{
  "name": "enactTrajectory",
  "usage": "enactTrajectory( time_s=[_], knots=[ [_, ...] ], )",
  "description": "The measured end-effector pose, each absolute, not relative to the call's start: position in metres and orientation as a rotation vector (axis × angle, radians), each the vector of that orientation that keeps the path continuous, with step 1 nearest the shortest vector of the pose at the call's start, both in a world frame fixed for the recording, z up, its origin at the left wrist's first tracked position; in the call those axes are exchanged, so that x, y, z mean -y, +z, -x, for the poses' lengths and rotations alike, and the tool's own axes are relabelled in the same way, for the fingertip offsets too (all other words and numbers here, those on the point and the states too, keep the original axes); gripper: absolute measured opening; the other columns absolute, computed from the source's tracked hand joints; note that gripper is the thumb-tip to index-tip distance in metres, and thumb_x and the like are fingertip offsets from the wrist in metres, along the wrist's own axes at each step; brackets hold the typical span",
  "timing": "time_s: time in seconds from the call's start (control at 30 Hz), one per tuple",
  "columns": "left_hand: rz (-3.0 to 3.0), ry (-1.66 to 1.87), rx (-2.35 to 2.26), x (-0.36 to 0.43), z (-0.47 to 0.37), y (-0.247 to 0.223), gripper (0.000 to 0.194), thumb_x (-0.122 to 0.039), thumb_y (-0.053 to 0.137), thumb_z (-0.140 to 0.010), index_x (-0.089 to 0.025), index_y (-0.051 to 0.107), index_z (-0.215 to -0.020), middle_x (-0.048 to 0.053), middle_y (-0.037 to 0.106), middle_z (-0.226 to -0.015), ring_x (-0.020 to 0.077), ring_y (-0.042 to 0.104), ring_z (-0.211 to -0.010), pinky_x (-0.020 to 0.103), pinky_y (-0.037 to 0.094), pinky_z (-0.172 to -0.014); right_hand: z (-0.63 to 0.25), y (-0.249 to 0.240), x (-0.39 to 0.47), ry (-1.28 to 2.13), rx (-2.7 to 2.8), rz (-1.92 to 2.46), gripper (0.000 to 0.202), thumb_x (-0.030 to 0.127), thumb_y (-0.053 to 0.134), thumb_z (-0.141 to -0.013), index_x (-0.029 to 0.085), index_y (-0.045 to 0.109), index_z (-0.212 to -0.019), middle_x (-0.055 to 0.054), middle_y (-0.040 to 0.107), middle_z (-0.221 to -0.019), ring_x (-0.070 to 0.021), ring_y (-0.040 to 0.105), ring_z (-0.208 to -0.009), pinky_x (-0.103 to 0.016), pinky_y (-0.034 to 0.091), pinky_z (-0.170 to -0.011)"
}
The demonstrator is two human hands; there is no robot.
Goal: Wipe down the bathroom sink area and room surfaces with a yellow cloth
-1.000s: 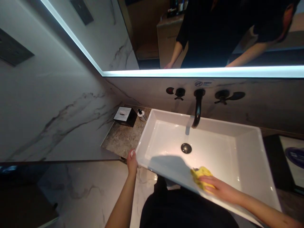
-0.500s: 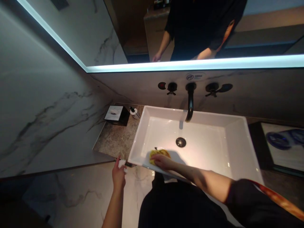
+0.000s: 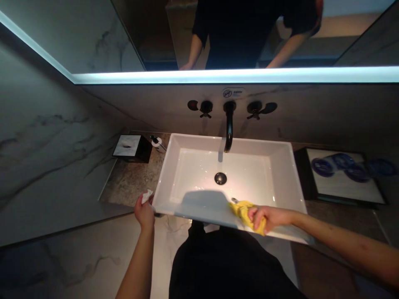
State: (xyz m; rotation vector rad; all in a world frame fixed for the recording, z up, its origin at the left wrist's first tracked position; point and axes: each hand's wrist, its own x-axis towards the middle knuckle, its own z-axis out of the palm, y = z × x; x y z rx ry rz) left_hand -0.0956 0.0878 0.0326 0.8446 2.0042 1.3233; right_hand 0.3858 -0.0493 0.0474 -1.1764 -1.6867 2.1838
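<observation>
The yellow cloth [image 3: 243,210] lies bunched across the near rim of the white sink [image 3: 199,164], right of the drain [image 3: 220,178]; gathered so, it probably bears on wall and edge together. The right hand [image 3: 268,217] grasps it, fingers curled into the folds. By the sink's near left corner, the left hand [image 3: 145,214], half closed, pinches a crumpled white tissue [image 3: 146,196], perhaps to keep it off the wet surface; whether it touches the sink, I cannot tell. Beyond, a tissue box [image 3: 132,147] and a bottle [image 3: 158,144] stand on the stone desk [image 3: 132,182].
</observation>
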Motion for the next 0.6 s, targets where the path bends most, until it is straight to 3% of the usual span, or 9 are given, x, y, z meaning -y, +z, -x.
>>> enactTrajectory(
  time_s=[0.13, 0.2, 0.27, 0.37, 0.47, 0.6],
  knots=[
    [-0.900, 1.306, -2.158, -0.094, 0.086, 0.029, 0.036, -0.026, 0.043, -0.056, -0.015, 0.062, -0.084, 0.005, 0.063, -0.079, 0.0225, 0.061, -0.081, 0.040, 0.053, -0.089, -0.449, 0.071, 0.073, 2.293, 1.678, 1.540, 0.029, 0.048, 0.083, -0.062, 0.024, 0.083, -0.078, -0.008, 0.071, -0.093, -0.0239, 0.066, -0.089, -0.037, 0.052, -0.087],
    [-0.933, 1.279, -2.242, -0.093, 0.085, 0.029, 0.034, -0.027, 0.043, -0.055, -0.017, 0.059, -0.083, 0.005, 0.058, -0.077, 0.0233, 0.057, -0.079, 0.043, 0.051, -0.089, -0.444, 0.073, 0.065, 2.140, 1.728, 1.715, 0.033, 0.049, 0.077, -0.070, 0.022, 0.083, -0.088, -0.010, 0.074, -0.091, -0.0259, 0.068, -0.087, -0.039, 0.054, -0.086],
    [-0.997, 1.251, -2.260, -0.090, 0.083, 0.028, 0.032, -0.030, 0.048, -0.058, -0.019, 0.055, -0.086, 0.005, 0.057, -0.083, 0.0240, 0.055, -0.083, 0.044, 0.049, -0.092, -0.412, 0.064, 0.050, 1.811, 1.808, 1.750, 0.043, 0.051, 0.063, -0.086, 0.021, 0.078, -0.112, -0.013, 0.074, -0.110, -0.0286, 0.068, -0.102, -0.043, 0.053, -0.096],
    [-1.114, 1.211, -2.252, -0.087, 0.079, 0.028, 0.035, -0.043, 0.059, -0.064, -0.021, 0.050, -0.090, 0.007, 0.054, -0.093, 0.0263, 0.053, -0.093, 0.046, 0.046, -0.099, -0.328, 0.031, 0.025, 1.544, 2.077, 1.419, 0.049, 0.045, 0.042, -0.101, 0.023, 0.061, -0.141, -0.011, 0.059, -0.146, -0.0282, 0.054, -0.134, -0.049, 0.037, -0.118],
    [-1.211, 1.110, -2.310, -0.087, 0.074, 0.029, 0.041, -0.060, 0.051, -0.075, -0.021, 0.046, -0.090, 0.009, 0.050, -0.096, 0.0285, 0.052, -0.096, 0.050, 0.046, -0.098, -0.239, -0.009, -0.012, 1.318, 2.454, 1.241, 0.041, 0.040, 0.041, -0.103, 0.033, 0.064, -0.137, -0.003, 0.058, -0.147, -0.0342, 0.044, -0.142, -0.066, 0.018, -0.123],
    [-1.297, 0.986, -2.387, -0.086, 0.073, 0.029, 0.037, -0.059, 0.041, -0.082, -0.022, 0.043, -0.089, 0.012, 0.051, -0.097, 0.0305, 0.053, -0.098, 0.050, 0.047, -0.095, -0.176, -0.037, -0.100, 0.902, 2.680, 1.289, 0.044, 0.042, 0.038, -0.105, 0.042, 0.049, -0.147, 0.003, 0.046, -0.158, -0.0364, 0.033, -0.147, -0.071, 0.019, -0.118]
  ],
)
